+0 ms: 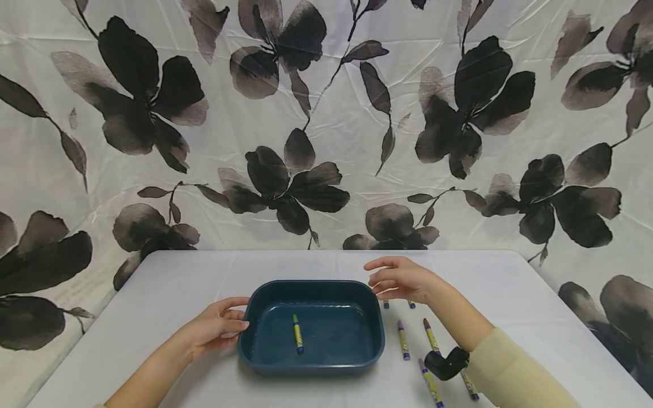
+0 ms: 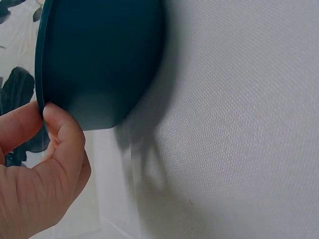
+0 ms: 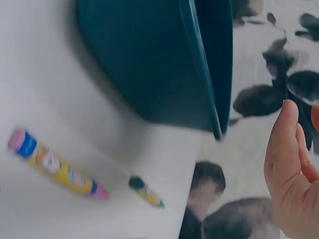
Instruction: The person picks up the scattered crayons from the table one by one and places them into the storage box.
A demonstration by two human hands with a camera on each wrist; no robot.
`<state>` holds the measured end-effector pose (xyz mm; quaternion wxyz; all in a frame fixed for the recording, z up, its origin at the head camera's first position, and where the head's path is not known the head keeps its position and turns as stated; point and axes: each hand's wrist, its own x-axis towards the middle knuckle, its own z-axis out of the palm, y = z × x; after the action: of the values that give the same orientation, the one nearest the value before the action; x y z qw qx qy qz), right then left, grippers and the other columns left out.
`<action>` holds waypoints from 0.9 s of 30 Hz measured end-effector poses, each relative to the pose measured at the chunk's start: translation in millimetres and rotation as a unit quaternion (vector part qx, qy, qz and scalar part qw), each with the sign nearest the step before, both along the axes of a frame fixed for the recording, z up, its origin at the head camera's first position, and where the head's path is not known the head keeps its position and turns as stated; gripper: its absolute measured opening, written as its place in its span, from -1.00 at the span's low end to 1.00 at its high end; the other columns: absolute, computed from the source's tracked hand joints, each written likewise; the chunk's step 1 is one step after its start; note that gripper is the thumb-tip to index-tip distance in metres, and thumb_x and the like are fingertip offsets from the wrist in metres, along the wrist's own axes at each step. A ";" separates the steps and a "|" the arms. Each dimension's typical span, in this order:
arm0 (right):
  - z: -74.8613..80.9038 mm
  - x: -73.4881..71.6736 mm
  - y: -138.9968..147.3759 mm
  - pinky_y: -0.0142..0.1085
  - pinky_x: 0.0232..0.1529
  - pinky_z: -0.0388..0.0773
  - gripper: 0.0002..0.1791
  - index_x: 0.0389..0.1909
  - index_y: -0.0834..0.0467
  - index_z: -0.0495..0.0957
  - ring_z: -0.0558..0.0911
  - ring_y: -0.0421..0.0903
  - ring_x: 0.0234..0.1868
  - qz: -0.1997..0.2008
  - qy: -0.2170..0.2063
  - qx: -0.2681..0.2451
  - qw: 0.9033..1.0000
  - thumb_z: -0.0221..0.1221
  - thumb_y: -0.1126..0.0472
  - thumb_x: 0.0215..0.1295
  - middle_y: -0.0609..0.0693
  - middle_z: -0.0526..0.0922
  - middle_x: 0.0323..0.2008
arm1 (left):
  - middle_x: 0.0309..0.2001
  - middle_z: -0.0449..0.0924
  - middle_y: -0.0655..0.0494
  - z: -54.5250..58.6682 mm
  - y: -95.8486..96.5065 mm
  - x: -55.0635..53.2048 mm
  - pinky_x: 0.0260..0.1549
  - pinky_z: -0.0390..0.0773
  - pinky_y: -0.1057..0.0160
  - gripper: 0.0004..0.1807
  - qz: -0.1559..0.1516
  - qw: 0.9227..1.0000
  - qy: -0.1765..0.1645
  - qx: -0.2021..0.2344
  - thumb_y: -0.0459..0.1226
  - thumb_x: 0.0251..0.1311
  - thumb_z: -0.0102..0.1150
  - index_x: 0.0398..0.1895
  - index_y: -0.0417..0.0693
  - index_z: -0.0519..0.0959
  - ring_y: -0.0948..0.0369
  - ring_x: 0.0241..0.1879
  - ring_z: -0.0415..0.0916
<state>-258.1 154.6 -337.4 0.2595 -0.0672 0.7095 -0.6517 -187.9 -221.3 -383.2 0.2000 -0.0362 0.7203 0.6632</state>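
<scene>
Head view: a blue-green tub (image 1: pixel 311 368) sits at the middle of the white table (image 1: pixel 194 272), with 1 green-tipped crayon (image 1: pixel 298 334) lying inside. The left hand (image 1: pixel 216 326) pinches the tub's left rim; the right hand (image 1: pixel 400 280), fingers loosely extended and apparently bare, hovers near the far right corner. At least 6 loose crayons (image 1: pixel 403 340) lie right of the tub. If the tub shifts right, its wall could roll them; the low sleeve (image 1: pixel 515 374) might brush some too.

Left wrist view: thumb and finger grip just 1 edge, so an uneven lift could tip the tub and roll its crayon. No marking shows on this wall.

Right wrist view: thumb and fingers stand apart, clear of the rim. A pink-tipped crayon (image 3: pixel 57 167) has a yellow label, its print too blurred to read.
</scene>
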 end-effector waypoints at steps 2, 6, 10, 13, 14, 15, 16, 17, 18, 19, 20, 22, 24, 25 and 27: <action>1.7 -2.0 8.2 -0.29 -0.31 0.60 -0.59 0.10 0.35 0.39 0.61 -0.13 -0.41 -0.005 0.004 0.001 1.000 0.12 0.36 0.22 0.07 0.58 -0.37 | -0.31 0.37 0.07 -0.8 0.2 0.0 -0.43 0.47 0.38 -0.29 0.002 1.000 -0.001 -0.001 -0.51 0.14 0.12 0.34 -0.36 0.07 0.24 -0.39 0.39; 2.9 -5.5 24.0 -0.30 -0.32 0.60 -0.65 0.05 0.28 0.44 0.60 -0.12 -0.40 -0.027 -0.003 -0.002 1.000 0.12 0.37 0.23 0.07 0.58 -0.36 | -0.31 0.37 0.07 -1.2 0.1 0.2 -0.43 0.47 0.37 -0.29 0.001 1.000 0.000 0.000 -0.50 0.14 0.13 0.35 -0.35 0.06 0.24 -0.39 0.38; -0.2 -8.9 38.8 -0.31 -0.34 0.60 -0.70 0.00 0.20 0.47 0.60 -0.13 -0.39 -0.044 -0.013 -0.002 0.999 0.12 0.36 0.23 0.06 0.57 -0.35 | -0.32 0.37 0.07 -0.9 -0.5 -0.3 -0.43 0.46 0.37 -0.29 -0.006 1.000 0.002 0.006 -0.50 0.14 0.12 0.35 -0.36 0.05 0.24 -0.39 0.38; -3.1 -11.7 49.0 -0.30 -0.34 0.59 -0.67 0.03 0.20 0.44 0.60 -0.13 -0.38 -0.036 -0.016 0.015 0.999 0.12 0.34 0.24 0.06 0.58 -0.33 | -0.31 0.37 0.07 -0.6 -0.6 -0.4 -0.44 0.46 0.38 -0.29 -0.007 1.000 0.002 0.004 -0.50 0.14 0.11 0.34 -0.37 0.05 0.24 -0.40 0.38; -3.9 -12.5 52.3 -0.29 -0.33 0.60 -0.66 0.05 0.21 0.43 0.60 -0.12 -0.37 -0.031 -0.017 0.022 0.999 0.13 0.33 0.24 0.06 0.59 -0.32 | -0.31 0.37 0.07 -0.4 -0.5 -0.4 -0.44 0.46 0.38 -0.29 -0.007 1.000 0.003 0.003 -0.50 0.14 0.11 0.34 -0.37 0.05 0.24 -0.40 0.38; -4.8 -13.3 55.7 -0.28 -0.33 0.60 -0.64 0.07 0.21 0.41 0.61 -0.11 -0.36 -0.026 -0.018 0.030 0.999 0.13 0.32 0.24 0.07 0.59 -0.31 | -0.31 0.37 0.07 -0.3 -0.4 -0.5 -0.44 0.46 0.38 -0.29 -0.006 1.000 0.002 0.001 -0.50 0.14 0.11 0.34 -0.36 0.05 0.24 -0.40 0.38; -5.4 -13.9 59.0 -0.27 -0.32 0.60 -0.61 0.10 0.23 0.39 0.61 -0.10 -0.34 -0.019 -0.018 0.039 0.999 0.13 0.32 0.24 0.07 0.59 -0.29 | -0.31 0.37 0.07 -0.5 -0.3 -0.5 -0.44 0.46 0.37 -0.30 -0.008 1.000 0.002 0.001 -0.50 0.15 0.11 0.34 -0.36 0.05 0.23 -0.39 0.38; -6.1 -14.5 62.1 -0.26 -0.32 0.59 -0.58 0.12 0.24 0.37 0.61 -0.09 -0.33 -0.013 -0.017 0.049 0.999 0.14 0.31 0.24 0.07 0.59 -0.28 | -0.31 0.37 0.08 -0.6 -0.4 -0.8 -0.44 0.45 0.37 -0.30 -0.010 1.000 0.002 0.001 -0.50 0.15 0.11 0.34 -0.36 0.05 0.24 -0.39 0.38; -7.0 -15.1 64.9 -0.26 -0.32 0.59 -0.56 0.14 0.25 0.35 0.60 -0.09 -0.32 -0.009 -0.016 0.056 0.998 0.14 0.30 0.24 0.06 0.60 -0.29 | -0.31 0.38 0.08 -0.8 -0.5 -1.2 -0.43 0.45 0.37 -0.30 -0.013 1.000 0.003 0.002 -0.50 0.15 0.10 0.34 -0.37 0.05 0.24 -0.39 0.38; -7.7 -15.6 67.4 -0.26 -0.31 0.59 -0.54 0.16 0.26 0.34 0.60 -0.08 -0.31 -0.009 -0.016 0.061 0.998 0.14 0.30 0.23 0.06 0.59 -0.28 | -0.31 0.38 0.08 -1.0 -0.5 -1.5 -0.43 0.45 0.37 -0.29 -0.014 1.000 0.003 0.003 -0.50 0.15 0.11 0.34 -0.37 0.04 0.24 -0.39 0.38; -8.5 -16.2 69.9 -0.26 -0.32 0.59 -0.52 0.17 0.27 0.32 0.60 -0.08 -0.30 -0.009 -0.015 0.066 0.998 0.14 0.30 0.23 0.07 0.59 -0.28 | -0.31 0.38 0.08 -1.2 -0.4 -1.7 -0.43 0.45 0.37 -0.29 -0.016 1.000 0.005 0.003 -0.50 0.15 0.11 0.34 -0.37 0.04 0.24 -0.39 0.38; -10.5 -17.9 73.9 -0.25 -0.32 0.59 -0.50 0.18 0.28 0.31 0.59 -0.08 -0.31 -0.017 -0.015 0.072 0.997 0.14 0.30 0.22 0.07 0.58 -0.28 | -0.31 0.38 0.09 -1.4 -0.4 -1.9 -0.43 0.46 0.37 -0.29 -0.019 1.000 0.006 0.004 -0.49 0.15 0.11 0.34 -0.37 0.04 0.25 -0.39 0.38; -13.2 -19.9 77.3 -0.24 -0.30 0.59 -0.51 0.18 0.28 0.30 0.59 -0.08 -0.31 -0.024 -0.016 0.073 0.997 0.13 0.31 0.22 0.06 0.58 -0.28 | -0.31 0.39 0.08 -1.2 -0.3 -1.9 -0.43 0.46 0.37 -0.28 -0.015 1.000 0.004 0.003 -0.49 0.14 0.12 0.35 -0.36 0.05 0.25 -0.39 0.39; -14.7 -20.9 79.1 -0.23 -0.29 0.58 -0.52 0.18 0.27 0.31 0.59 -0.08 -0.31 -0.027 -0.017 0.073 0.997 0.13 0.31 0.23 0.06 0.58 -0.28 | -0.31 0.39 0.08 -1.2 -0.4 -1.7 -0.43 0.47 0.37 -0.28 -0.015 1.000 0.004 0.002 -0.49 0.14 0.12 0.34 -0.36 0.05 0.25 -0.39 0.39; -18.0 -23.1 82.8 -0.20 -0.26 0.58 -0.53 0.17 0.26 0.32 0.59 -0.09 -0.32 -0.032 -0.019 0.074 0.997 0.13 0.30 0.23 0.05 0.60 -0.28 | -0.31 0.38 0.08 -0.8 -0.4 -1.9 -0.42 0.47 0.36 -0.28 -0.011 1.000 0.002 0.003 -0.49 0.14 0.12 0.35 -0.35 0.05 0.25 -0.39 0.39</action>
<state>-281.3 237.4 -355.4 0.2563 -0.0124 0.7525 -0.6066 -189.8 -221.8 -384.0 0.2059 -0.0269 0.7192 0.6631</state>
